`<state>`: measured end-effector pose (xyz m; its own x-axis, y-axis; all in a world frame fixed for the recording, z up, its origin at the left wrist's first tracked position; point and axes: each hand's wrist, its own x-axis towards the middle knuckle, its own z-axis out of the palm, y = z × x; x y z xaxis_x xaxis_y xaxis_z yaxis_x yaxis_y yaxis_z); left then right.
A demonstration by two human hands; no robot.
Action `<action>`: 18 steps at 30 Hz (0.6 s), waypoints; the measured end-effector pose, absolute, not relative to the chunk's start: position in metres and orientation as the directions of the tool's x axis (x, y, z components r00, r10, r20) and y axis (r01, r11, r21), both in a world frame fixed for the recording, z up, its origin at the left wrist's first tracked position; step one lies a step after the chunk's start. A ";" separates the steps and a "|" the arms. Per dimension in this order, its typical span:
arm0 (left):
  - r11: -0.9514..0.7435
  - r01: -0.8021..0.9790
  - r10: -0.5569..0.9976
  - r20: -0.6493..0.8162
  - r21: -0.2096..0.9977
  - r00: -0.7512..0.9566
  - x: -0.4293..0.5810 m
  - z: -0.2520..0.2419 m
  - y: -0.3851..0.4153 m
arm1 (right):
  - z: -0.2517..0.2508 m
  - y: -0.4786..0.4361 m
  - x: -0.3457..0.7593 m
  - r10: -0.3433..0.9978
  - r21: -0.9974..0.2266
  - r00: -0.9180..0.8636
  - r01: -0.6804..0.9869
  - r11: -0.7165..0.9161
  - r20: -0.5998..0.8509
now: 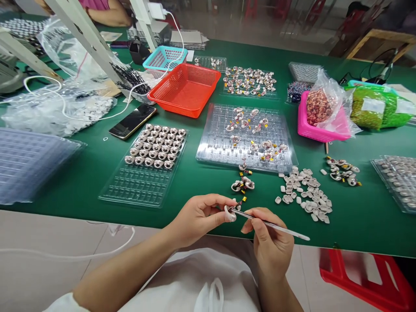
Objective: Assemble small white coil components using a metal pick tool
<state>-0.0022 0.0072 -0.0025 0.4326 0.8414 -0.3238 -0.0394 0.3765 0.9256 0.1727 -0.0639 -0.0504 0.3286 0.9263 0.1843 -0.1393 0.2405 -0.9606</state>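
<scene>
My left hand (pixel 198 216) pinches a small white shell part (pixel 230 214) at the table's near edge. My right hand (pixel 271 245) grips thin metal tweezers (pixel 276 226), whose tip touches that part. Just beyond the hands lie a few wired shell parts (pixel 243 184) on the green table (pixel 81 177). A loose pile of empty white shells (pixel 307 195) lies to the right. A clear tray (pixel 146 173) with rows of finished shells sits to the left, and a second clear tray (pixel 224 143) with scattered wired parts lies ahead.
An orange basket (pixel 185 89), a teal basket (pixel 165 57), a pink basket (pixel 320 125) holding a bag of copper coils, a green bag (pixel 373 106), a phone (pixel 132 121), plastic bags and white cable lie around. Another person's arm (pixel 107 13) shows far left. A red stool (pixel 367 277) stands below.
</scene>
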 end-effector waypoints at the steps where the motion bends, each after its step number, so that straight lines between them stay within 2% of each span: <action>1: 0.351 -0.020 0.850 -0.309 0.936 0.427 -0.003 -0.003 0.007 | -0.050 -0.064 0.173 0.923 -0.962 0.343 -0.143 0.233 0.172; 5: 0.236 0.056 0.885 -0.239 0.970 0.400 -0.004 -0.003 0.005 | -0.049 -0.064 0.173 0.924 -0.959 0.347 -0.166 0.229 0.161; 14: 0.062 0.083 0.911 -0.091 0.995 0.403 -0.004 -0.005 0.006 | -0.050 -0.062 0.175 0.938 -0.955 0.337 -0.240 0.173 0.085; 18: -0.111 0.122 0.908 0.051 0.986 0.417 -0.006 -0.009 0.006 | -0.052 -0.062 0.175 0.940 -0.957 0.337 -0.257 0.135 0.043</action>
<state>-0.0061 0.0061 -0.0092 0.4168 0.9076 0.0511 0.1218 -0.1115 0.9863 0.1748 -0.0615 -0.0515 0.3371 0.9405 0.0426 -0.2567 0.1354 -0.9570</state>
